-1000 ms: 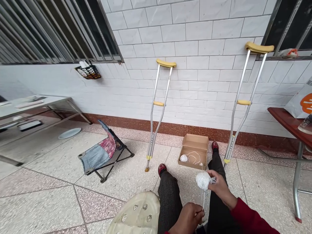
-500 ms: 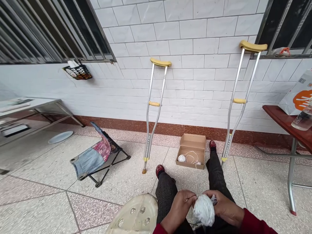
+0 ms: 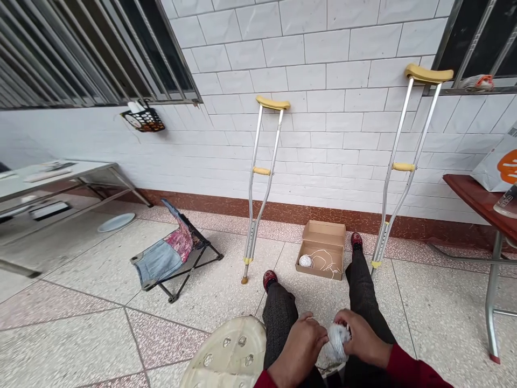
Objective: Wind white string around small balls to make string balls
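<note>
- white tiled wall point(image 3: 230, 156) rises behind a speckled floor point(image 3: 218, 310), two crutches point(image 3: 262, 171) leaning against the tiles.
- the right hand point(image 3: 365, 340) has its fingers grasping a white yarn ball point(image 3: 336, 340), low between the person's hands.
- the left hand point(image 3: 301, 342) has its fingers bunched just beside it; whether they pinch a strand cannot be told.
- an open cardboard box point(image 3: 324, 235) on the floor holds another white ball point(image 3: 306, 261).

Dark red sleeves point(image 3: 412, 372), dark grey trousers point(image 3: 278, 312), red patterned shoes point(image 3: 269, 278)

Yarn ball point(image 3: 337, 341), apparently, before box point(image 3: 313, 270)
</note>
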{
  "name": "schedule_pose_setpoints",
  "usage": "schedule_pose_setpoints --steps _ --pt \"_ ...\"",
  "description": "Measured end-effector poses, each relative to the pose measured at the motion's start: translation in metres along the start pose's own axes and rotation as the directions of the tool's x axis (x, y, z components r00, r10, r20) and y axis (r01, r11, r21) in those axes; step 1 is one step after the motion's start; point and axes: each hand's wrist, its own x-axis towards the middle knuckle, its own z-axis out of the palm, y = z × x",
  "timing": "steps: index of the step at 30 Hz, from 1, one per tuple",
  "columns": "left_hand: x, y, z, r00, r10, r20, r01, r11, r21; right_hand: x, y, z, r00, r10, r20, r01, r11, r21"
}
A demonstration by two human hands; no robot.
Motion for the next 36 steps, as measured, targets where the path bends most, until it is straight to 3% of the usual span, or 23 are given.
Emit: schedule_pose_setpoints --steps 3,5,7,10,11,13,15,17,19,22,25,27,29,32,34,36 --pt "0.006 -0.003 -0.012 1.0 0.01 -0.016 -0.013 0.991 -0.137 -0.018 -0.023 -0.003 0.978 0.028 0.208 -0.083 0.963 0.258" --pt "0.011 -0.003 -0.01 0.999 -0.007 -0.035 -0.004 0.952 -0.307 -0.023 -0.041 -0.01 0.969 0.046 0.244 -0.157 0.876 0.457" --pt "0.014 -0.001 0.001 0.997 -0.062 -0.036 0.038 0.883 -0.467 -0.021 -0.052 -0.018 0.978 0.071 0.195 -0.179 0.762 0.622" --pt "0.013 0.004 0.028 0.993 -0.115 0.031 0.11 0.789 -0.604 -0.004 -0.052 -0.026 0.986 0.164 0.022 -0.125 0.651 0.748" --pt "0.011 0.005 0.036 0.991 -0.117 0.061 0.129 0.778 -0.615 0.004 -0.048 -0.028 0.978 0.206 -0.041 -0.107 0.658 0.745" --pt "0.006 0.005 0.048 0.985 -0.123 0.123 0.172 0.797 -0.579 0.019 -0.035 -0.029 0.949 0.248 -0.195 -0.065 0.758 0.649" --pt "0.0 0.004 0.051 0.977 -0.142 0.161 0.202 0.859 -0.47 0.029 -0.019 -0.028 0.924 0.179 -0.337 -0.021 0.905 0.425" --pt "-0.003 0.003 0.044 0.981 -0.143 0.128 0.177 0.932 -0.315 0.032 -0.004 -0.024 0.925 0.062 -0.374 -0.004 0.988 0.154" --pt "-0.004 0.0 0.033 0.994 -0.088 0.059 0.097 0.98 -0.171 0.026 0.008 -0.017 0.958 -0.015 -0.285 -0.003 0.998 -0.065" --pt "0.0 -0.002 0.017 1.0 0.01 0.023 -0.01 1.0 -0.027 0.01 0.015 -0.005 1.0 -0.012 -0.016 0.008 0.977 -0.213" --pt "0.008 -0.005 0.008 0.997 0.075 0.03 -0.075 0.997 0.01 -0.006 0.008 -0.003 0.947 0.093 0.308 -0.091 0.996 -0.021" --pt "0.013 -0.005 0.007 0.996 0.089 0.009 -0.088 0.994 -0.063 -0.014 -0.005 -0.01 0.907 0.111 0.407 -0.224 0.944 0.242" --pt "0.015 -0.003 0.009 0.999 0.037 -0.03 -0.043 0.975 -0.218 -0.018 -0.02 -0.02 0.932 0.117 0.344 -0.285 0.823 0.492" --pt "0.015 0.005 0.02 0.998 -0.065 -0.019 0.047 0.865 -0.499 -0.012 -0.04 -0.035 0.977 0.158 0.141 -0.211 0.668 0.713" --pt "0.013 0.011 0.031 0.995 -0.09 0.032 0.091 0.782 -0.617 0.0 -0.044 -0.04 0.982 0.186 0.014 -0.131 0.636 0.761" --pt "0.01 0.015 0.04 0.991 -0.107 0.075 0.13 0.753 -0.644 0.015 -0.039 -0.039 0.973 0.196 -0.118 -0.058 0.711 0.701"
